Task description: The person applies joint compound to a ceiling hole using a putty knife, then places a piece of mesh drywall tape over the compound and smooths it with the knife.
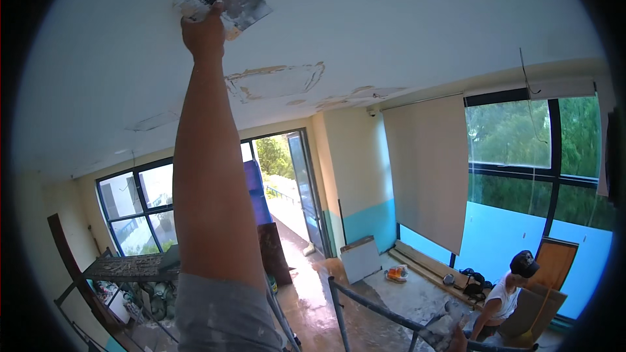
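My left hand [206, 31] reaches high overhead on a bare arm with a grey sleeve. Its fingers are closed round a plastering trowel [244, 1], whose wide, smeared metal blade lies against the white ceiling [391, 19]. Beyond the wrist, a patch [277, 81] of ceiling shows rough, brownish edges. Low at the right, part of my right hand [459, 341] shows at the lower edge, beside the metal rail. It seems closed on a grey, plaster-smeared thing [442, 323] that I cannot make out.
A dark metal rail [372, 301] curves across the lower right. Below it, a person in a white top [505, 304] and dark cap is near a leaning board [536, 309]. A scaffold plank [134, 265] stands at left. An open door [303, 189] is ahead; a wire [523, 68] hangs at right.
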{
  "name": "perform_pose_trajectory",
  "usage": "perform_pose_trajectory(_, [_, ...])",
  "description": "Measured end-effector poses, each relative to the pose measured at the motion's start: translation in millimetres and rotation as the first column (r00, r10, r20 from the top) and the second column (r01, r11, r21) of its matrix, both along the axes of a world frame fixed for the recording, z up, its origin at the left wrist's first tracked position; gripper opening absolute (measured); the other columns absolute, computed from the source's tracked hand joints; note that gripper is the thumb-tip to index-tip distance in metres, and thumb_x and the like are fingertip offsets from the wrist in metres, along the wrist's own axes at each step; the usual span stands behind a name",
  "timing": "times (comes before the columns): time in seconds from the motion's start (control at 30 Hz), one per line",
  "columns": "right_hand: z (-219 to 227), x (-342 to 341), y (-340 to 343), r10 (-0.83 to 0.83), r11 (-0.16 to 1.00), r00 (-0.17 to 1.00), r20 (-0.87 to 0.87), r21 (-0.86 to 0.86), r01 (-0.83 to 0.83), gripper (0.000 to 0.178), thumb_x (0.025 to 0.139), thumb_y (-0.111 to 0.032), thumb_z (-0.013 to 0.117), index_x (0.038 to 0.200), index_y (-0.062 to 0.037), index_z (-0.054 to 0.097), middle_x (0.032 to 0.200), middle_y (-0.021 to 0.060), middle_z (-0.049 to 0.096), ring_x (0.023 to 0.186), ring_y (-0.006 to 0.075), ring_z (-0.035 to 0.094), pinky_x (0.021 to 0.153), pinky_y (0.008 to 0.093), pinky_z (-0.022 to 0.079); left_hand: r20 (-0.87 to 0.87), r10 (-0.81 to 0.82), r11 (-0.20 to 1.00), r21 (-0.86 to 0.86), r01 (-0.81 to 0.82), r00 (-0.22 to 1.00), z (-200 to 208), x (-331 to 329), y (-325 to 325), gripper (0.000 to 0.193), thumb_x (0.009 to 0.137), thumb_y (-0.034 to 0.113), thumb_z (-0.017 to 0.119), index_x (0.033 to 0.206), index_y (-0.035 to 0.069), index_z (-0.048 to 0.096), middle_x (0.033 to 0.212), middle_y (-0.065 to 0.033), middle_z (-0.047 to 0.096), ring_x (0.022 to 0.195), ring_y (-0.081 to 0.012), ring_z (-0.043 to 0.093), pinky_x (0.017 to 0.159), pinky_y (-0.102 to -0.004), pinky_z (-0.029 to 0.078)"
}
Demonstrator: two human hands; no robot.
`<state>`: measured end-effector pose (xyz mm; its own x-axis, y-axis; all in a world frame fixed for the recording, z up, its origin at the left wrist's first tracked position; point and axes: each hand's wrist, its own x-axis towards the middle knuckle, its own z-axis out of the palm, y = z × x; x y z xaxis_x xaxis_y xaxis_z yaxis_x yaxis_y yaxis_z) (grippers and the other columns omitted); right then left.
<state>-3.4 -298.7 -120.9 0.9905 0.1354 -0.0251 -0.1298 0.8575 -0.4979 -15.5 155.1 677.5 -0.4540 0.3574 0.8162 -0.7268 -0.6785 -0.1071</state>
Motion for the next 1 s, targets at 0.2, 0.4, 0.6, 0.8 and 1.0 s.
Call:
perform_pose_trajectory(0.2, [-28,19,-4,0.02,0.999,0.999,0.026,0.041,-0.021,0.055,0.094,-0.043,0.056,0.133,-0.0056,0.046,0.099,0.0078,0.064,0.085,0.0208,0.064,0.076,0.0358,0.057,0.023,0.245,0.945,-0.229,-0.234,0.969,-24,-13,44,0.065,0.076,0.029,0.079,0.122,-0.007,0.05,0.116,-0.0223,0.061,0.107,-0.0367,0.061,0.093,-0.04,0.047])
perform_pose_trajectory(0.4, [-42,30,-16,0.146,0.989,0.989,-0.032,0.044,-0.145,0.074,0.092,-0.047,0.059,0.148,-0.009,0.029,0.094,0.0074,0.062,0.076,0.0169,0.062,0.067,0.0297,0.056,0.008,0.586,0.808,-0.068,-0.585,0.81,-61,-41,18,0.048,0.079,0.022,0.074,0.115,-0.001,0.052,0.108,-0.0216,0.063,0.101,-0.0403,0.06,0.087,-0.0441,0.049])
perform_pose_trajectory(0.6, [24,2,8,0.092,0.994,0.99,0.105,-0.073,-0.085,0.08,0.09,-0.046,0.062,0.151,-0.012,0.023,0.101,0.0082,0.06,0.075,0.0169,0.062,0.058,0.0251,0.053,0.278,0.857,0.429,0.082,-0.9,0.434,-30,-42,-21,0.04,0.078,0.019,0.072,0.111,0.003,0.054,0.099,-0.019,0.064,0.091,-0.0399,0.061,0.08,-0.047,0.049])
perform_pose_trajectory(0.8, [26,-15,10,0.17,0.985,0.979,0.109,-0.053,-0.165,0.08,0.091,-0.042,0.062,0.152,-0.0121,0.02,0.109,0.0082,0.057,0.084,0.0197,0.06,0.071,0.0341,0.054,0.206,0.85,0.493,0.009,-0.87,0.484,-23,-76,-35,0.042,0.077,0.021,0.071,0.112,0.003,0.056,0.101,-0.0193,0.065,0.091,-0.039,0.062,0.081,-0.0463,0.05])
perform_pose_trajectory(1.0, [9,-18,-5,0.113,0.993,0.971,0.211,0.005,-0.116,0.08,0.09,-0.039,0.063,0.152,-0.012,0.019,0.109,0.0097,0.056,0.096,0.0248,0.058,0.089,0.0445,0.051,0.082,0.784,0.621,-0.089,-0.779,0.615,-26,-111,-28,0.049,0.078,0.024,0.071,0.119,0.001,0.054,0.107,-0.0224,0.065,0.1,-0.0411,0.062,0.087,-0.0458,0.049])
